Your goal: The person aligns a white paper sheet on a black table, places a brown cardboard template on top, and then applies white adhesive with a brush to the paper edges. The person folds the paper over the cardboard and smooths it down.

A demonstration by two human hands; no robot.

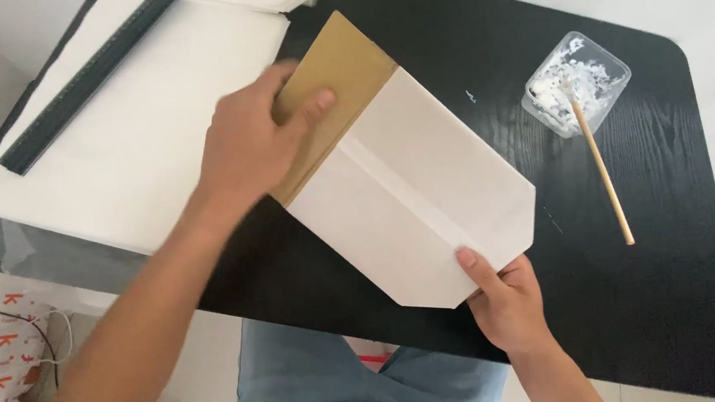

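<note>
- Your left hand (252,146) is pressing flat on the tan cardboard sheet (336,72), fingers spread and extended, thumb lying across its lower part; it is holding the sheet down rather than gripping it.
- Your right hand (507,300) is pinching the near corner of the folded white paper (414,195), thumb on top and the other fingers curled underneath.
- The white paper is lying diagonally across the middle of the black table (663,285), wrapped over the cardboard, whose tan end is sticking out toward the far edge.
- The paper's angled near corner is sitting just beside the table's near edge, above your lap.
- To your left, a stack of large white sheets (133,135) is overhanging the table's left edge, with a dark ruler (92,74) lying across it.
- To your right, a clear plastic tub (577,79) with white paste is holding a wooden stick (604,173), well apart from the paper, leaving bare tabletop between them.
</note>
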